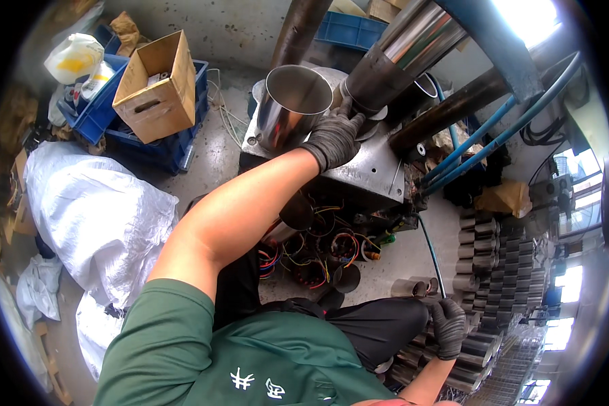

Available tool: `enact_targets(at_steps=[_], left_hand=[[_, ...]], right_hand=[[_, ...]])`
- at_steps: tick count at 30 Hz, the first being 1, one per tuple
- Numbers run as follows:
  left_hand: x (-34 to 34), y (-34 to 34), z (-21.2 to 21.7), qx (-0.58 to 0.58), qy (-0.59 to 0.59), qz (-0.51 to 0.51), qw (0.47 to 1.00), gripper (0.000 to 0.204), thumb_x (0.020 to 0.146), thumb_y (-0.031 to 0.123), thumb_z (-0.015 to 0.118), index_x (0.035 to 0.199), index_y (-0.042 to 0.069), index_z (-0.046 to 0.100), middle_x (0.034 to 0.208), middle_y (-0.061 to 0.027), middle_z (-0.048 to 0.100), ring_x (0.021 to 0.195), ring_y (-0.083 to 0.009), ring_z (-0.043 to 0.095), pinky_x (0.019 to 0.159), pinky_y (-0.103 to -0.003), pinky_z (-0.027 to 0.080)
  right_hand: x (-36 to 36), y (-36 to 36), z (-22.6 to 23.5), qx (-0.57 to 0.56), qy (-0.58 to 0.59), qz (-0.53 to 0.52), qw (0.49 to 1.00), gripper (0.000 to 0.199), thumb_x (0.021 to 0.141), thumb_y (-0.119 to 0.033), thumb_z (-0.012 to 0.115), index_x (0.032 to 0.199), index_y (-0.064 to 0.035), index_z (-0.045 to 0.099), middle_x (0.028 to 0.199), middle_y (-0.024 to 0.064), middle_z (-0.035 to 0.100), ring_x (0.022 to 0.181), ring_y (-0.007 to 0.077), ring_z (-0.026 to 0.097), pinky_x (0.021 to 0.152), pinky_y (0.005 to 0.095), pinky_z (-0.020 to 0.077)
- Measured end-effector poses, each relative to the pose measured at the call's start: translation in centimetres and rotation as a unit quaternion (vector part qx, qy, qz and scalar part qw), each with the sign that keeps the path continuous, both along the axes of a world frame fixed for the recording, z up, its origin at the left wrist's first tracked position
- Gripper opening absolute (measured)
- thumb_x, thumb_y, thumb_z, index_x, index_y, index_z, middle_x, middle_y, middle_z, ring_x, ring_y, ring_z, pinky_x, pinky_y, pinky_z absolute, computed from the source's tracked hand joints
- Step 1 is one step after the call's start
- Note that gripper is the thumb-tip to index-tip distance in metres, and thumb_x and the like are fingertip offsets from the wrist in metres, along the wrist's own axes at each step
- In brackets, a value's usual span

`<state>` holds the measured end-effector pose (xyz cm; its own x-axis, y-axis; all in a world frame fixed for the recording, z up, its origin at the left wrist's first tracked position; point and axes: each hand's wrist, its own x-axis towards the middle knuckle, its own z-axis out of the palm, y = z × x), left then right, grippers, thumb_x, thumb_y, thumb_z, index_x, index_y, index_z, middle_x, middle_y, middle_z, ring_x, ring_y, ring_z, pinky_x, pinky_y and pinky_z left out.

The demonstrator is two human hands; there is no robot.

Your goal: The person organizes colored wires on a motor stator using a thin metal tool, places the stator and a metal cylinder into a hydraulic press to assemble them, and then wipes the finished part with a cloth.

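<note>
My left hand [333, 140], in a dark grey knit glove, reaches over the metal press bed [369, 172]. Its fingers stretch out against the foot of a dark steel cylinder [371, 86] under the shiny ram [423, 32]. Whether they press on it or only rest there is hard to see. Just left of that hand an open-topped polished metal cylinder [281, 122] stands upright on the bed. My right hand [448, 329], gloved alike, is closed around the end of a thin blue-green rod [431, 250] that runs up to the press.
Below the bed are several motor parts with coloured wires [331, 254]. Stacked metal cylinders [494, 271] line the right side. Blue hoses [494, 149] curve beside the press. At left are a cardboard box [157, 101] on blue crates [183, 152] and white sacks [95, 210].
</note>
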<state>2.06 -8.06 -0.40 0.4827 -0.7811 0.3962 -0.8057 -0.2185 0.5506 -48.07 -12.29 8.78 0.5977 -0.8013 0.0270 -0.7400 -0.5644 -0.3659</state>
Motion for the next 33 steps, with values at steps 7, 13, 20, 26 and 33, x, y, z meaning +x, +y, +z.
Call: enact_targets(at_steps=[7,13,20,26,33], left_hand=[[0.0,-0.2,-0.2,-0.004,-0.009,0.003,1.0,0.062,0.08,0.018,0.071,0.139,0.01,0.057,0.161,-0.0358,0.025,0.131,-0.0473,0.053,0.109,-0.054,0.045],[0.2,-0.4,-0.4,0.005,-0.014,0.007,1.0,0.064,0.079,0.019,0.071,0.141,0.009,0.057,0.161,-0.0366,0.025,0.132,-0.0474,0.052,0.11,-0.054,0.043],[0.1,-0.2,-0.3,0.002,-0.011,0.006,1.0,0.065,0.079,0.02,0.07,0.142,0.01,0.056,0.161,-0.0349,0.026,0.133,-0.0468,0.052,0.11,-0.054,0.043],[0.2,-0.3,-0.4,0.023,-0.05,0.022,0.998,0.069,0.081,0.026,0.073,0.146,0.01,0.055,0.163,-0.0345,0.021,0.127,-0.0444,0.058,0.103,-0.049,0.051],[0.1,-0.4,-0.5,0.014,-0.048,0.025,0.998,0.068,0.081,0.025,0.073,0.145,0.01,0.056,0.163,-0.034,0.022,0.126,-0.0441,0.058,0.102,-0.049,0.051]], right_hand=[[-0.3,-0.2,-0.4,-0.015,-0.011,0.004,1.0,0.015,0.091,-0.01,0.069,0.087,0.0038,0.066,0.073,0.0157,0.061,0.066,0.0244,0.056,0.066,0.0383,0.0467],[0.0,0.0,-0.1,-0.042,0.012,0.012,0.999,0.015,0.092,-0.011,0.069,0.086,0.0033,0.066,0.073,0.0156,0.061,0.066,0.0243,0.056,0.066,0.0383,0.0465],[-0.9,-0.6,-0.7,-0.028,-0.005,0.002,1.0,0.015,0.092,-0.011,0.068,0.086,0.0027,0.066,0.073,0.0171,0.061,0.065,0.0268,0.056,0.066,0.0388,0.0465],[0.4,0.3,0.5,-0.016,0.011,0.003,1.0,0.015,0.092,-0.011,0.068,0.086,0.0024,0.066,0.073,0.0175,0.062,0.066,0.0279,0.058,0.067,0.0389,0.0475],[0.8,-0.1,1.9,0.045,0.022,0.05,0.997,0.015,0.091,-0.008,0.069,0.101,0.003,0.072,0.084,0.016,0.07,0.073,0.0257,0.065,0.071,0.0369,0.0527]])
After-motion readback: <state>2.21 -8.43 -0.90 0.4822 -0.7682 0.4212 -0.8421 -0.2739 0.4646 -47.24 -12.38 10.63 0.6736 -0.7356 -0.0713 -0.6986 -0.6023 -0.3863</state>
